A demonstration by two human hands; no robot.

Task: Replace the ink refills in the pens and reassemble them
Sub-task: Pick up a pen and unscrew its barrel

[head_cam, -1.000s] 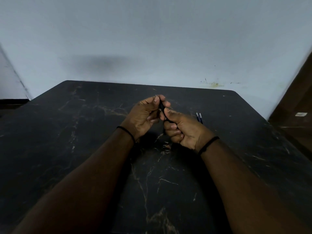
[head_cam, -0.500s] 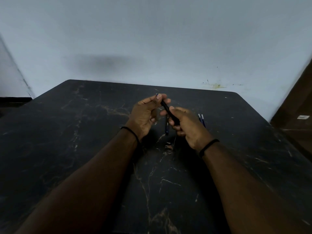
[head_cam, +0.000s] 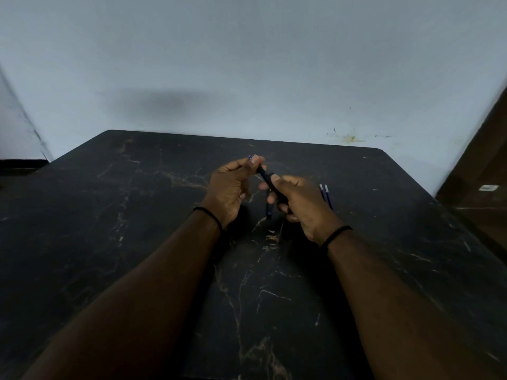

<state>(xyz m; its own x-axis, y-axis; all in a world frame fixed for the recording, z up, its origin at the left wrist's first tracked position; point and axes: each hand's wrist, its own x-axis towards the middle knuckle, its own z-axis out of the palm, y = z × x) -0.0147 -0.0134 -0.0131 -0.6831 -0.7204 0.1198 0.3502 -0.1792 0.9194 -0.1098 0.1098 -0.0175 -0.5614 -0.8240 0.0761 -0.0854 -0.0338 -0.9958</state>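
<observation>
Above the middle of the black marble table I hold a dark pen between both hands. My right hand grips its barrel with curled fingers. My left hand pinches the upper end, where a small blue tip sticks out past my fingertips. A second dark blue pen part lies on the table just below my hands. Two thin blue ink refills lie side by side to the right of my right hand.
A pale wall rises right behind the table's far edge. A brown wooden surface stands at the right. Black bands circle both my wrists.
My hands have drawn slightly apart and the pen now shows between them, tilted up to the left. The pen part on the table has come into view below.
</observation>
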